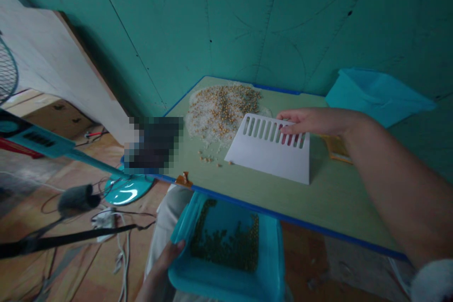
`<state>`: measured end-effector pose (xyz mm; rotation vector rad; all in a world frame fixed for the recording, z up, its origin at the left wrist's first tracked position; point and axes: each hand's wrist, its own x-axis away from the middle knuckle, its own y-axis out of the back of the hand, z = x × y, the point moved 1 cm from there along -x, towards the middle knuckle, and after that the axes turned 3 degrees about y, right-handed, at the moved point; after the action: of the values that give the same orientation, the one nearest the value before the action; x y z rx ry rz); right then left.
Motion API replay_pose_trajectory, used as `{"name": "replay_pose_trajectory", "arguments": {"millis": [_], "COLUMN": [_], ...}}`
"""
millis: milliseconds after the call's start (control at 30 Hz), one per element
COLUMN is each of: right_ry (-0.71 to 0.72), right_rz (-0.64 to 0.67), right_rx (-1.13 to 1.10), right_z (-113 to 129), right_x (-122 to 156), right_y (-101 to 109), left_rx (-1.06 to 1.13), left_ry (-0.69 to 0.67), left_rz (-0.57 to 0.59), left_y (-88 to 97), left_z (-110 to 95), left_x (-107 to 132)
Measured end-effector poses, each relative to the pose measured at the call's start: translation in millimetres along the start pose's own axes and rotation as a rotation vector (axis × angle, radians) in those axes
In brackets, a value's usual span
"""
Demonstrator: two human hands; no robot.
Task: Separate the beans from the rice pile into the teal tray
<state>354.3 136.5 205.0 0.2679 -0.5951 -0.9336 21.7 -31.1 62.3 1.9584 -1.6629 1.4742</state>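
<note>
My right hand (299, 120) reaches in over the table and grips the slotted edge of a white plastic scraper (272, 155). Reddish patches, perhaps fingers behind it, show through some slots. The scraper's straight lower edge faces me. Left of it a spread pile of yellow beans mixed with whitish grains (222, 108) covers the back of the tabletop. A few loose beans (205, 158) lie in front of the pile. My left hand (171, 255) is closed on the left rim of a blue plastic basin (272, 255), below the table edge. Beans and darker greenish bits lie inside the basin.
The pale green table (336, 205) has a blue edge and an orange clip (184, 179). A blue bag (375, 96) stands at the back right by the green wall. A blurred-out dark object (154, 144) sits at the left corner. A fan base (127, 188) and cables are on the floor.
</note>
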Motion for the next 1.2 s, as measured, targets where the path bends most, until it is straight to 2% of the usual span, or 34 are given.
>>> {"name": "replay_pose_trajectory", "arguments": {"millis": [67,233,400,567,667,867,1067,1200], "right_ry": [0.025,0.083,0.092,0.104,0.110,0.126,0.106,0.085], "right_rz": [0.039,0.210,0.313,0.378,0.287,-0.043,-0.100,-0.102], "right_rx": [0.002,-0.047,-0.030,0.010,-0.041,-0.174,-0.255,-0.270], "right_z": [1.0,5.0,18.8,29.6,29.4,21.5,15.7,14.8], "right_x": [-1.8,-5.8,-2.7,3.6,2.7,-8.9,-19.9,-24.3], "right_y": [-4.6,-18.9,-36.1,-42.7,-38.7,-27.9,-31.0,-35.7], "left_rx": [0.022,0.061,0.065,0.050,0.075,0.092,0.135,0.129], "left_ry": [-0.007,0.007,0.028,-0.001,0.017,0.006,-0.026,-0.047], "left_rz": [-0.006,0.073,0.006,0.015,0.032,0.013,-0.093,-0.102], "left_y": [-1.1,5.4,12.1,8.0,6.5,6.3,2.8,3.5], "left_z": [-0.6,-2.5,-3.6,-6.2,-7.2,-6.3,-14.0,-19.1], "left_x": [0.8,-0.3,-2.4,0.2,0.6,1.7,7.5,7.6]}}
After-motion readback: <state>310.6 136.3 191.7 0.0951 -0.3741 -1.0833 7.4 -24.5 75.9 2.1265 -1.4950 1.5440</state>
